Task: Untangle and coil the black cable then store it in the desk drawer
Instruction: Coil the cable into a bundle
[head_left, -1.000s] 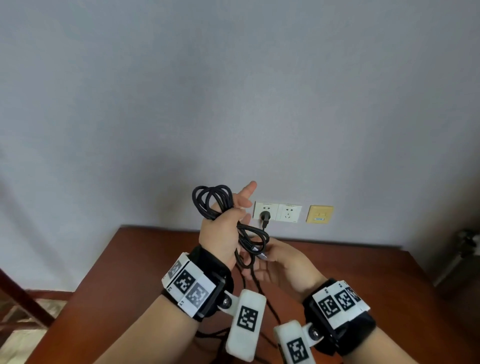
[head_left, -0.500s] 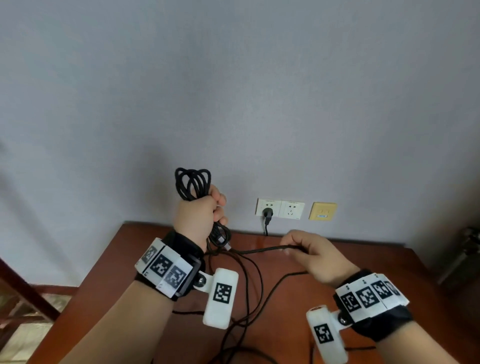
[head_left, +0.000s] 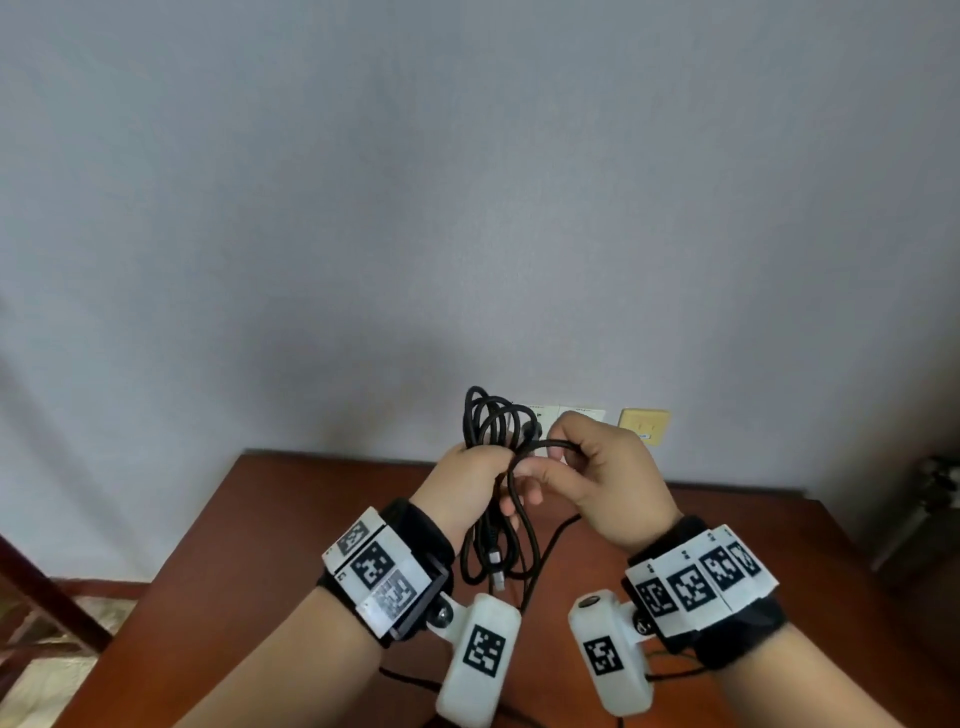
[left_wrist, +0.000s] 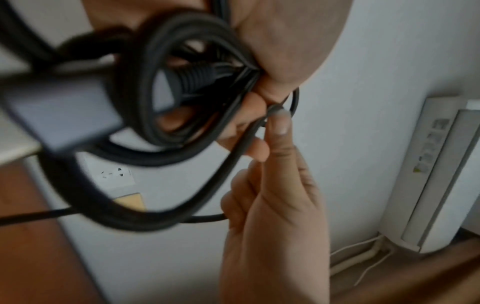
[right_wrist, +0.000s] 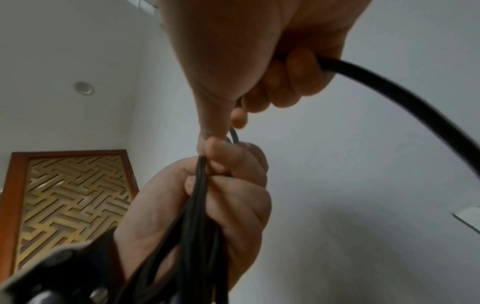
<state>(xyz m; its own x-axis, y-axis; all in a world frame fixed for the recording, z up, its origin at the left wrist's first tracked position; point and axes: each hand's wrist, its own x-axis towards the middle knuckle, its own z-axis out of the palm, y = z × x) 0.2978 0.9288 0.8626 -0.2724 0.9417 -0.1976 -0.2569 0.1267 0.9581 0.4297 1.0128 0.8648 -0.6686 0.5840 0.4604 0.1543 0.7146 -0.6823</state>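
1. The left hand (head_left: 467, 483) is raised above the desk (head_left: 291, 525), and its fingers are curled tight around a bundle of loops of the black cable (head_left: 493, 421).
2. The loops stand out above this fist, in front of the wall sockets (head_left: 582, 414), and more loops hang down below it, between the two wrists.
3. The right hand (head_left: 602, 478) is just beside the left one, almost touching it. Its thumb and index finger pinch one strand of the cable, and the other fingers are curled around the same strand.
4. This strand bends in a short arc from the right hand to the bundle in the left fist.
5. In the right wrist view, the cable (right_wrist: 405, 96) leaves the curled fingers (right_wrist: 298, 82) of the right hand and curves away to the lower right, while several strands run straight through the left fist (right_wrist: 207, 207).
6. The cable is thin, black and matte. One connector with a metal tip (head_left: 496, 569) hangs at the bottom of the loops, above the desk.
7. In the left wrist view, a grey plug body with a ribbed black collar (left_wrist: 192, 78) shows close to the camera, blurred, inside the loops.
8. The rest of the cable goes down from the hands and lies loose on the reddish-brown desk, partly hidden behind the wrist cameras.
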